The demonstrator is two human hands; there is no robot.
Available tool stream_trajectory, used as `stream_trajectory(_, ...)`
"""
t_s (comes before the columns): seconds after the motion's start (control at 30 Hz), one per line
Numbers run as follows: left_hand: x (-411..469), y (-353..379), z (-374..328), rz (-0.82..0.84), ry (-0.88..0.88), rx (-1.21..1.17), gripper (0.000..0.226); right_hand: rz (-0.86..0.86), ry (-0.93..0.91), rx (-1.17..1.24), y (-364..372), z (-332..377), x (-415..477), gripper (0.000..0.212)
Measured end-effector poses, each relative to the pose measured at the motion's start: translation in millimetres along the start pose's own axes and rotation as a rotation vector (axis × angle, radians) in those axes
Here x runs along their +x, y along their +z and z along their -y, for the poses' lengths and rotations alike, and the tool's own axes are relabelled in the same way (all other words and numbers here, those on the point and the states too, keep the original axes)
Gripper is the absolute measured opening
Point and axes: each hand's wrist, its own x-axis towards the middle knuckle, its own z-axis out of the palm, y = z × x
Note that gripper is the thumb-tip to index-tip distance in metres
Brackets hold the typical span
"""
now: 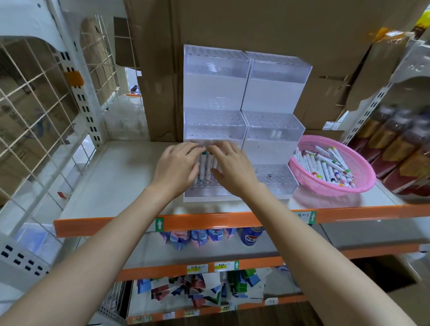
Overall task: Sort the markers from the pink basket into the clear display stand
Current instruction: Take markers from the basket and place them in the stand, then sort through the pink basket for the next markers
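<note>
Two clear stepped display stands (272,130) stand side by side on the shelf. Several white markers (205,167) stand upright in the lowest tier of the left stand. My left hand (176,168) and my right hand (233,166) flank these markers, fingers stretched over their caps and touching them. The markers' lower ends are partly hidden by my hands. The pink basket (363,179) sits to the right of the stands and holds several white markers (324,165) with coloured caps.
The shelf top (120,173) has an orange front edge. Cardboard boxes (240,21) stand behind the stands. A white wire grid panel (34,100) rises at the left. Dark bottles (411,151) line the right side. Lower shelves hold small packaged goods.
</note>
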Motion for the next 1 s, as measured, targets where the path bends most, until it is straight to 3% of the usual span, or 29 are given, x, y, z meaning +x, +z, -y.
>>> stream_trajectory(0.07,1.2,2.2,-5.9,-0.020,-0.029,0.015,0.034,0.004,-0.023,0.006,-0.7,-1.8,-1.7,0.058)
stream_trajectory(0.2,4.7,7.5,-26.1,-0.036,-0.083,0.068,0.047,-0.064,-0.048,0.111,-5.8,-16.5,-7.3,0.064)
stream_trajectory(0.37,29.2,22.2,-67.1,-0.002,-0.034,0.100,0.048,-0.082,-0.030,0.092,-21.1,-63.3,-25.2,0.060)
stream_trajectory(0.87,126.4,119.7,-250.0,0.210,0.229,-0.069,0.060,0.054,0.314,0.028,-59.9,-270.8,-122.4,0.049)
stream_trajectory(1.0,153.7,144.0,-265.0,0.340,0.146,-0.027,0.054,0.090,0.381,0.002,-55.1,-301.9,-126.8,0.047)
